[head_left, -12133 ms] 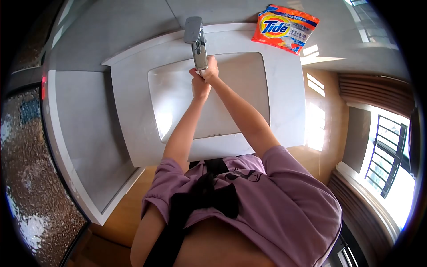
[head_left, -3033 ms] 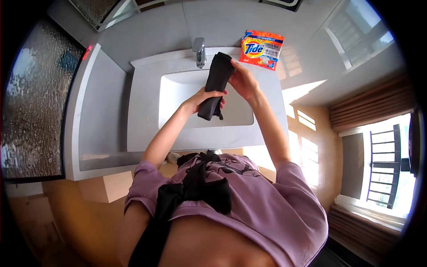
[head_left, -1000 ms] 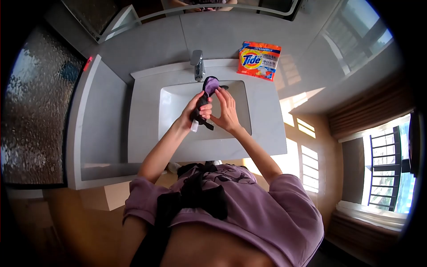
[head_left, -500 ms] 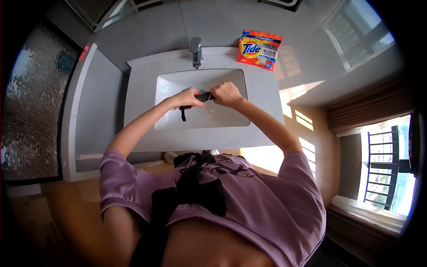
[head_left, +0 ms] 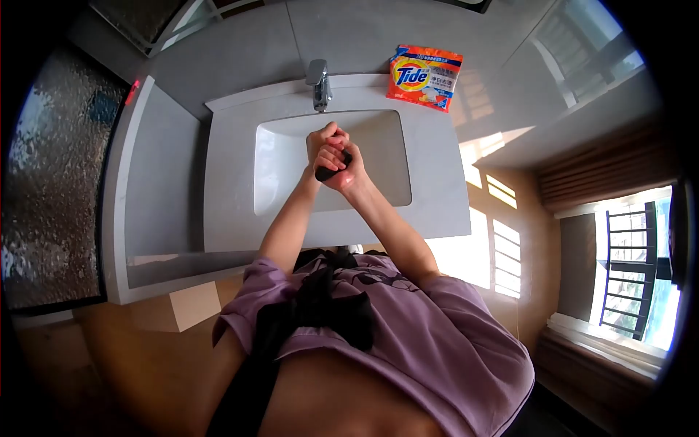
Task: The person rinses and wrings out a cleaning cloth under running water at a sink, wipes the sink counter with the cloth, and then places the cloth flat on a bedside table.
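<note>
Over the white sink basin (head_left: 378, 175), a dark wet cloth (head_left: 329, 173) is bunched up between my two hands. My left hand (head_left: 321, 140) is closed on it at the upper side, nearer the faucet. Just below and to the right, my right hand (head_left: 345, 166) wraps its fingers round the same cloth, palm turned up. The hands touch each other, and most of the cloth is hidden inside them. Behind them stands the chrome faucet (head_left: 320, 86), its handle on top; no running water shows.
An orange Tide packet (head_left: 424, 79) lies at the back right corner of the grey-white counter (head_left: 229, 171). A pale partition (head_left: 133, 182) stands to the left, and a barred window (head_left: 628, 269) is at the right. A light box-like block (head_left: 195, 306) shows below the partition.
My hands have come together from a side-by-side hold. The stretched, twisted cloth is now bunched, its hanging end no longer visible. Both forearms have drawn inward.
</note>
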`<state>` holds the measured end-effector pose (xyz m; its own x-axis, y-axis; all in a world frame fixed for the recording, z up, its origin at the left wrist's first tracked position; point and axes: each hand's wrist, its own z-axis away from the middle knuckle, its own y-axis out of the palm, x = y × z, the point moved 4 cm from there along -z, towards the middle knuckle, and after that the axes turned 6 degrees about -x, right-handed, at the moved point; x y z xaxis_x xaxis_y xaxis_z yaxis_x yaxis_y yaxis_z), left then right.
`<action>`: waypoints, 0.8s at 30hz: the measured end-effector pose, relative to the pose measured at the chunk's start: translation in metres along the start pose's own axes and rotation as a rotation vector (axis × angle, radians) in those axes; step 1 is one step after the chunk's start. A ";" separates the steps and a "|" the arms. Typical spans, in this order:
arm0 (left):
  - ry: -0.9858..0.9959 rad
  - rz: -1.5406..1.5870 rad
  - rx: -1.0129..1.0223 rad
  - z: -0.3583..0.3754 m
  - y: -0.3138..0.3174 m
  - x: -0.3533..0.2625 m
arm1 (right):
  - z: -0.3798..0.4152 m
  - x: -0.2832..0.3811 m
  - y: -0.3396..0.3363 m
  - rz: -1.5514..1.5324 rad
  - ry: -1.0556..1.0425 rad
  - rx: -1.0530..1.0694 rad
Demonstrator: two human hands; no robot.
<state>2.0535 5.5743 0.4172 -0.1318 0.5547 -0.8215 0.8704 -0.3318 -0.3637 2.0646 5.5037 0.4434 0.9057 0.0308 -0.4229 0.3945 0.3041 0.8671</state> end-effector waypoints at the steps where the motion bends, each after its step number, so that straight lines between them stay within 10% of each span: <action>1: 0.002 -0.002 0.003 -0.007 0.011 0.002 | -0.003 0.000 0.008 -0.002 0.000 0.003; 4: 0.523 0.825 -0.265 -0.005 0.020 0.005 | -0.011 0.009 0.026 -0.184 -0.015 0.103; 5: 0.397 0.921 -0.170 -0.007 0.018 -0.006 | -0.014 0.013 0.035 -0.268 -0.006 0.020; 8: 0.153 -0.114 -0.116 -0.008 0.013 -0.001 | -0.006 0.021 0.060 -0.515 0.014 -0.261; 15: 0.345 -0.318 0.090 -0.014 0.003 0.010 | -0.015 0.034 0.056 -0.508 -0.007 -0.484; 24: 0.050 -0.446 0.190 -0.007 -0.010 0.022 | 0.000 0.056 0.029 0.185 0.051 -0.092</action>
<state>2.0454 5.5953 0.4055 -0.4451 0.7091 -0.5468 0.6317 -0.1841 -0.7530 2.1270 5.5143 0.4449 0.9513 0.1419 -0.2737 0.2044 0.3743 0.9045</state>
